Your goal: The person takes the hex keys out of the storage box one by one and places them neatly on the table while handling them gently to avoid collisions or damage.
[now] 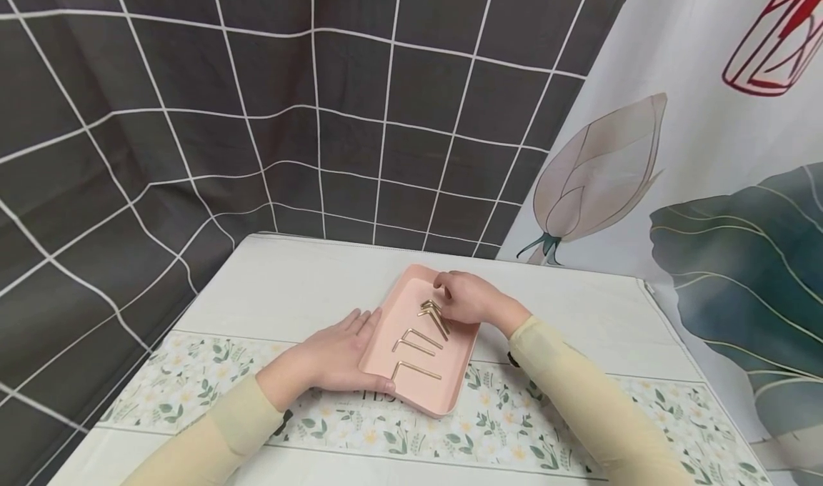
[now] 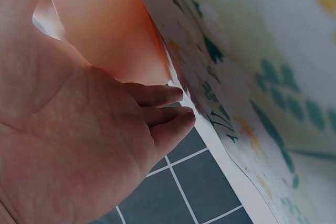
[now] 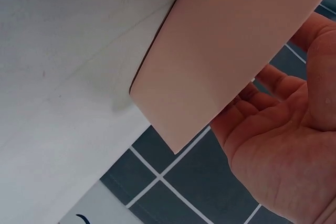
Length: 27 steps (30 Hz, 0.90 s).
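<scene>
A shallow pink tray (image 1: 458, 379) lies slanted on the table, with several gold-coloured L-shaped hex keys in it. One hex key (image 1: 419, 370) is at the near end, two hex keys (image 1: 421, 343) lie side by side at mid-tray, and a cluster of hex keys (image 1: 434, 316) sits at the far right. My left hand (image 1: 334, 354) rests against the tray's left side, fingers extended, thumb at the near rim. Over the far right wall reaches my right hand (image 1: 472, 299), fingers bent beside the cluster. Its fingertips are hidden behind the tray wall (image 3: 220, 40) in the right wrist view; whether they pinch a key is unclear.
The white table (image 1: 289, 275) has a floral band (image 1: 514, 429) across it. A dark curtain with a white grid (image 1: 347, 143) hangs behind and to the left. A white curtain with plant prints (image 1: 598, 164) hangs at the right.
</scene>
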{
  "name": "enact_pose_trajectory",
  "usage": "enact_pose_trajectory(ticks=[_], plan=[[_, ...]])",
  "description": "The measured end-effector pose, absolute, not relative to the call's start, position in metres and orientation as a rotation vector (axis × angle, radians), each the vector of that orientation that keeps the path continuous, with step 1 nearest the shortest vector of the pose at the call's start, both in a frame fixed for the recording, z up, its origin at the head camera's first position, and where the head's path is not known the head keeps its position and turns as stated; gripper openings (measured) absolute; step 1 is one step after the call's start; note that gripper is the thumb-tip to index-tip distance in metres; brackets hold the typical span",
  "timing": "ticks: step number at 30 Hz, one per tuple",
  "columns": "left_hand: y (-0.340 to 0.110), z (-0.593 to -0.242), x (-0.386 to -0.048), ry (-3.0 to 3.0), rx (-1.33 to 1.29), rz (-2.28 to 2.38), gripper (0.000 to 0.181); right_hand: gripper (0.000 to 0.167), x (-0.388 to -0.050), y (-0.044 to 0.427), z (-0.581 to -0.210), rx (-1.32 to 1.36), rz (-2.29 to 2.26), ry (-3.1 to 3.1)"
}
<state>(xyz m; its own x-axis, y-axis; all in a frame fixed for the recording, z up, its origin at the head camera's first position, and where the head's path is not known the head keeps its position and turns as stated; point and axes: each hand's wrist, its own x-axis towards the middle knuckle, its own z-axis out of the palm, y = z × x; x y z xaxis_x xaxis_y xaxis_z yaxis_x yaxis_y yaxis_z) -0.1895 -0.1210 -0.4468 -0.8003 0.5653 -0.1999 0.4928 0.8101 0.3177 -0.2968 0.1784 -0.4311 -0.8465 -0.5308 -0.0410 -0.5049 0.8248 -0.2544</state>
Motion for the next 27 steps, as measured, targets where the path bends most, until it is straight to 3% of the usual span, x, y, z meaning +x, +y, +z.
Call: enact_pose_trajectory(ticks=[9, 18, 27], plan=[[-0.121, -0.447, -0.189, 2.729, 0.838, 0.368, 0.138, 0.05, -0.3, 0.175, -0.434, -0.847, -0.319, 2.866], [-0.12, -0.446, -0.187, 2.735, 0.85, 0.351, 0.139, 0.032, -0.299, 0.171, -0.437, -0.835, -0.279, 2.848], [-0.12, -0.446, -0.188, 2.732, 0.85, 0.35, 0.137, 0.025, -0.305, 0.166, -0.439, -0.795, -0.231, 2.833]])
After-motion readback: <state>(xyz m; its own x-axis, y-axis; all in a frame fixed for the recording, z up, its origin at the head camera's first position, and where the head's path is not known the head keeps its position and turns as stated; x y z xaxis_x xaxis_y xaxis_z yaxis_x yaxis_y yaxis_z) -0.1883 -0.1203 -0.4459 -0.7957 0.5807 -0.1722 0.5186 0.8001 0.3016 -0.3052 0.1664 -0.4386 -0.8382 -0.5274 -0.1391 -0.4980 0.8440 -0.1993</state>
